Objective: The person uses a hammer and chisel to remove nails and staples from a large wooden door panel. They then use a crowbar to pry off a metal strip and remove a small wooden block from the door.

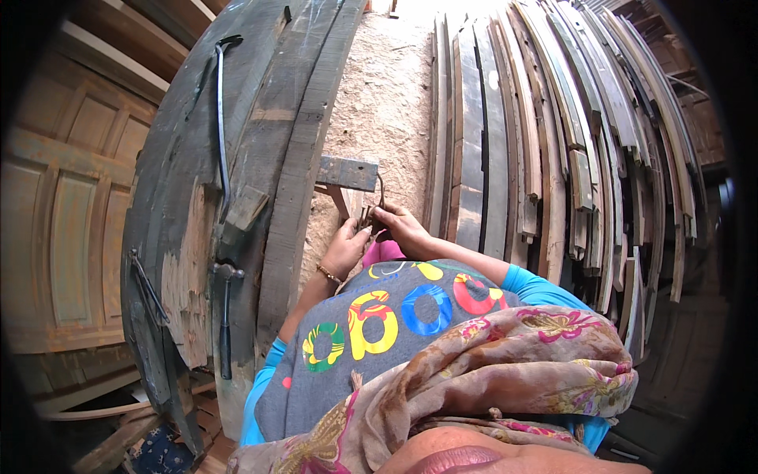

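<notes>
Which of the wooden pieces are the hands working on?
The short grey wooden block on the rough wall between the plank stacks; both the left hand and right hand work just beneath it.

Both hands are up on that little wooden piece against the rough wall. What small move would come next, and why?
Probably steady the wooden piece with the left hand, since the right hand pinches something small beside it; what it is cannot be made out.

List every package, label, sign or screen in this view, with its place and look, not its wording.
None: no package, label, sign or screen shows.
The nearest to print is the grey top in the lower middle, with coloured ring shapes in green, yellow, blue and red.
The left hand and right hand are at a small wooden block on the rough wall.
</notes>
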`<state>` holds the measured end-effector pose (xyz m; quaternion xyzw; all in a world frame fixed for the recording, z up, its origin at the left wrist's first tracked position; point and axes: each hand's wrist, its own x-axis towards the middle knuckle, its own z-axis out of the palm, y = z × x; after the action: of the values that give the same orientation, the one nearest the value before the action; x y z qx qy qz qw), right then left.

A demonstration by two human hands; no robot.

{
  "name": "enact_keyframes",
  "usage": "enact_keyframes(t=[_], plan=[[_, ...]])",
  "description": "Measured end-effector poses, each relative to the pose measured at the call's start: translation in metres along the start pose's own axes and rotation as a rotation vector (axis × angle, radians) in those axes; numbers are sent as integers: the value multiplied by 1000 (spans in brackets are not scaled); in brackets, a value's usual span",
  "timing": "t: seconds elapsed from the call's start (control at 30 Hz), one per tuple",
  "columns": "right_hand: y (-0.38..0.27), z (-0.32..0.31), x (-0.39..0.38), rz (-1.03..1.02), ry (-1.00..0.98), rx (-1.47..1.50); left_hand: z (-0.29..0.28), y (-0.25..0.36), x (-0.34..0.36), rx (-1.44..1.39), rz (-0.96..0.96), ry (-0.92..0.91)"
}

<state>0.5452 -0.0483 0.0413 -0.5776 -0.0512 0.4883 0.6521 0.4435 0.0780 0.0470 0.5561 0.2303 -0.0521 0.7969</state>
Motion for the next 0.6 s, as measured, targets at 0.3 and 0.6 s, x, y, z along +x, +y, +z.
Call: enact_keyframes(t=[0.3,0.6], plan=[[-71,-53,113,156,-120,106,-10,8,152,209,71,208],[-183,-164,285,200,-262,178,22,100,344,-20,141,183]])
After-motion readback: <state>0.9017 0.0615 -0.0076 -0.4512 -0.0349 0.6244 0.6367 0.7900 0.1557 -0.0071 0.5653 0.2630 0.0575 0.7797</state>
